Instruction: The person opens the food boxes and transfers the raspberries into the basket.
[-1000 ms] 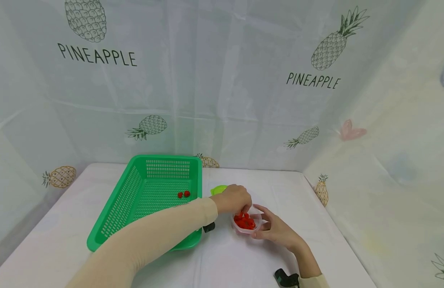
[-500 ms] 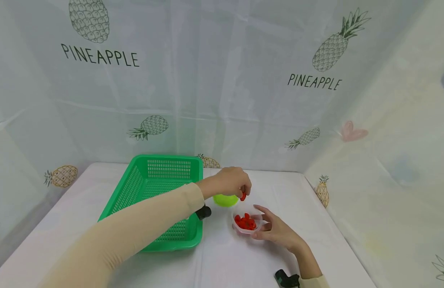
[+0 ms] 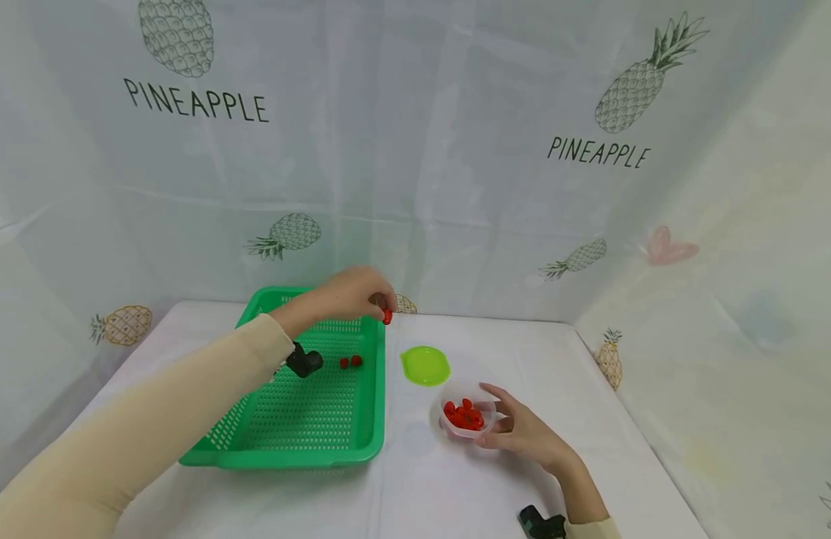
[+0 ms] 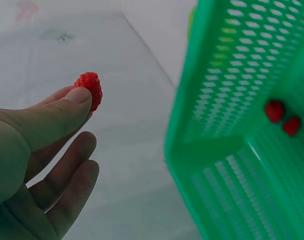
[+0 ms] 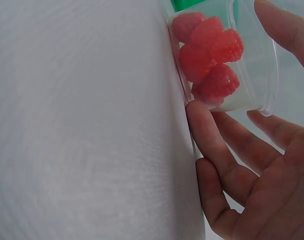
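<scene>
My left hand (image 3: pixel 351 293) pinches one red raspberry (image 3: pixel 386 317) (image 4: pixel 90 88) between thumb and fingertips, held above the far right corner of the green basket (image 3: pixel 368 419) (image 4: pixel 212 145). Two raspberries (image 3: pixel 350 361) (image 4: pixel 283 118) lie on the basket floor. My right hand (image 3: pixel 516 427) (image 5: pixel 252 165) holds a small clear plastic cup (image 3: pixel 484 428) (image 5: pixel 252 65) on the white table, fingers curved round its side. Several raspberries (image 3: pixel 462 414) (image 5: pixel 208 55) fill the cup.
A lime-green lid (image 3: pixel 425 365) lies on the table between basket and cup. White pineapple-print curtains close off the back and right side. A black wrist strap (image 3: pixel 540 522) shows at the bottom edge.
My left hand lifted a raspberry out of the cup and carried it up and left to above the basket's far right corner. The right hand kept hold of the cup.
</scene>
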`<act>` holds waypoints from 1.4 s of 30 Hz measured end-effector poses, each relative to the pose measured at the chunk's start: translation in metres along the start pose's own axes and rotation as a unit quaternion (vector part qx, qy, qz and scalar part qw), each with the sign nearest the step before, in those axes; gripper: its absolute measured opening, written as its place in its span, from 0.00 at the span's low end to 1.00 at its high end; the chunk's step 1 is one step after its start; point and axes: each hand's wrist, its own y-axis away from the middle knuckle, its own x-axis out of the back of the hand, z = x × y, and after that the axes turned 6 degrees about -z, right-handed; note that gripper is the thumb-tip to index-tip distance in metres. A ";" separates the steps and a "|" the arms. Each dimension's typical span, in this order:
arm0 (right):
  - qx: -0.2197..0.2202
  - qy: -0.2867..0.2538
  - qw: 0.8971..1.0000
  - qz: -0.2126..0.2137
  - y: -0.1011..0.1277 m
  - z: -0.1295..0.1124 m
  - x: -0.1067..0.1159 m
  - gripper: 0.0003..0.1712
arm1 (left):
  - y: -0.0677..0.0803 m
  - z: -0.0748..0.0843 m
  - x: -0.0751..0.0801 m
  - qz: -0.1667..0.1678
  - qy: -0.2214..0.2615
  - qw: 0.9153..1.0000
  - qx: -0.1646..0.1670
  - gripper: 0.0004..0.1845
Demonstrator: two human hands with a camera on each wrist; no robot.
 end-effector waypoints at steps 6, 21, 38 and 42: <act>0.005 0.001 1.000 -0.002 0.002 0.002 0.001 0.58 | 0.020 -0.037 -0.011 0.000 0.002 0.999 0.041 0.09; 0.010 -0.002 1.000 -0.004 0.002 0.002 0.001 0.59 | 0.046 -0.088 -0.069 -0.047 -0.026 0.992 0.116 0.10; -0.001 -0.002 1.000 0.001 0.002 0.001 0.000 0.58 | 0.038 -0.089 -0.088 -0.075 -0.008 0.988 0.136 0.10; -0.001 0.001 1.000 0.002 0.002 0.000 0.000 0.58 | 0.036 -0.091 -0.090 -0.077 -0.015 0.987 0.141 0.11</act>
